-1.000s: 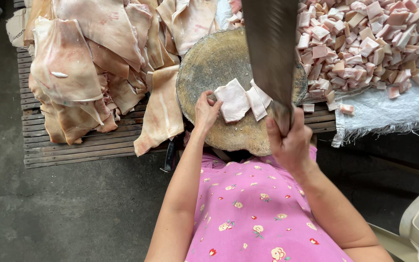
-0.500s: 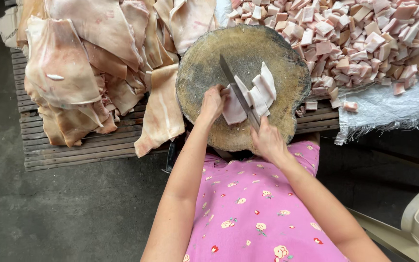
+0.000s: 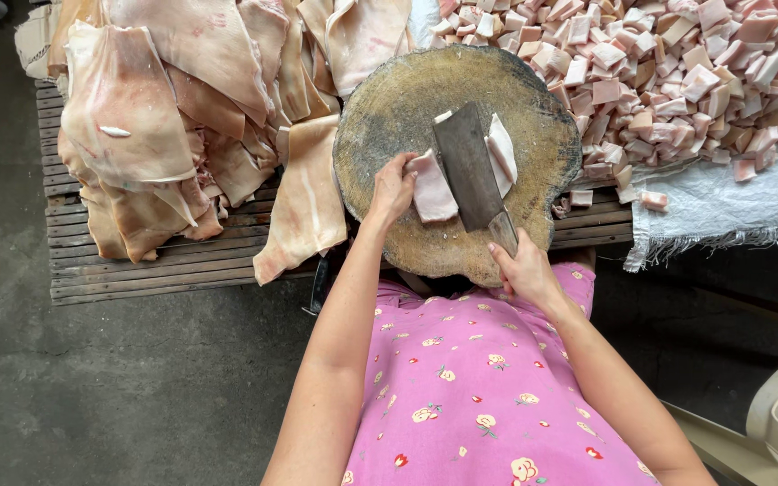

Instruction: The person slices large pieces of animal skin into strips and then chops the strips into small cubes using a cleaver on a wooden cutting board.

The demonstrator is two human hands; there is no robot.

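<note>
Head view: a heap of large pale pork-skin sheets (image 3: 173,126) fills the upper left of the frame on one slatted wooden pallet (image 3: 164,270), and a pile of diced pieces (image 3: 677,72), too many to count, fills the upper right. One round chopping block (image 3: 389,108) sits at centre. On it one cleaver (image 3: 468,166) lies between two pale strips, its long axis running from lower right up toward the upper left, blade away from the person. The right hand (image 3: 522,270) is closed around its handle. The left hand (image 3: 393,187) presses fingertips on the left strip (image 3: 431,187); the right strip (image 3: 502,155) lies just beside the blade.
</note>
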